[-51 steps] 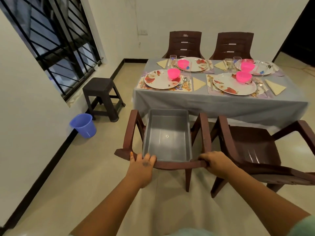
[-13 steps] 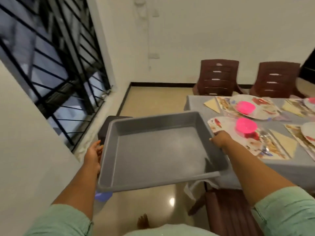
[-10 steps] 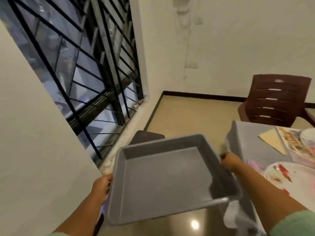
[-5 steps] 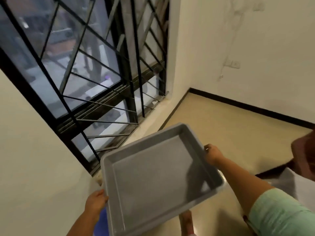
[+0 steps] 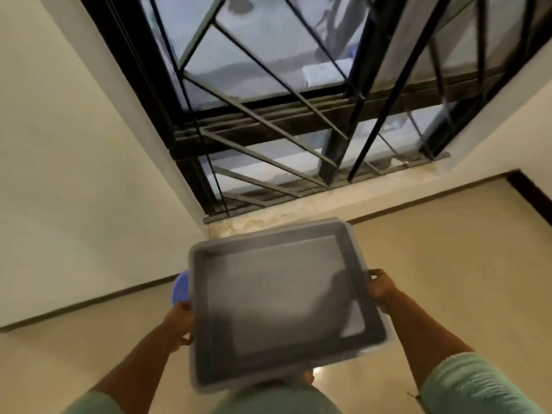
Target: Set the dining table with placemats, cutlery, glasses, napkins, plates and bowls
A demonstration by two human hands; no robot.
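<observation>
Head view: your left hand grips the near-left rim of the grey tub and your right hand grips its right rim. The tub looks empty and hangs over the floor, facing the barred window. A blue bucket peeks out at its left. No bench or place setting shows, so you cannot judge progress here.

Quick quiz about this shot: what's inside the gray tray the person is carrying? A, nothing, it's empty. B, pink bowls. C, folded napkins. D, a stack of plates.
A: the gray tray shows only its bare floor, with the left hand and the right hand each in a grip on opposite sides of its rim.
</observation>
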